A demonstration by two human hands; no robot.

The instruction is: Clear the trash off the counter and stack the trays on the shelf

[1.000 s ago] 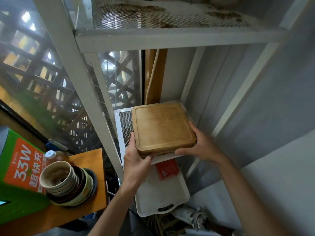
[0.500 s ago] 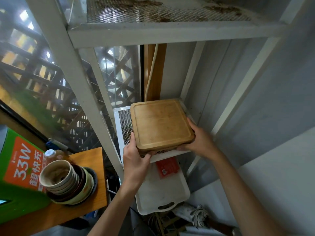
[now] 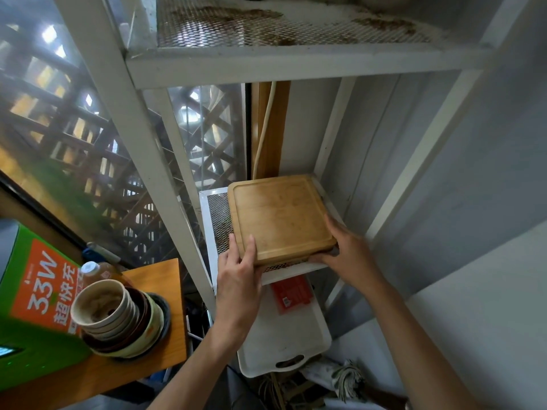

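A square wooden tray (image 3: 278, 214) lies flat on the white mesh shelf (image 3: 217, 214), pushed toward the back right corner. My left hand (image 3: 238, 273) grips the tray's near left corner, fingers on top. At the near right corner my right hand (image 3: 344, 247) holds the edge, with fingers partly under it. One shelf lower lies a white plastic tray (image 3: 281, 338) with a handle slot, and a red card (image 3: 291, 292) rests on it.
A stack of dirty bowls (image 3: 115, 318) and a bottle (image 3: 91, 269) stand on a wooden counter (image 3: 154, 276) at lower left, beside a green and orange box (image 3: 32, 294). A rusty mesh shelf (image 3: 266, 25) hangs above. The white frame post (image 3: 154, 161) stands left.
Both hands have pushed the wooden tray farther back onto the mesh shelf; its near edge no longer overhangs the front rail.
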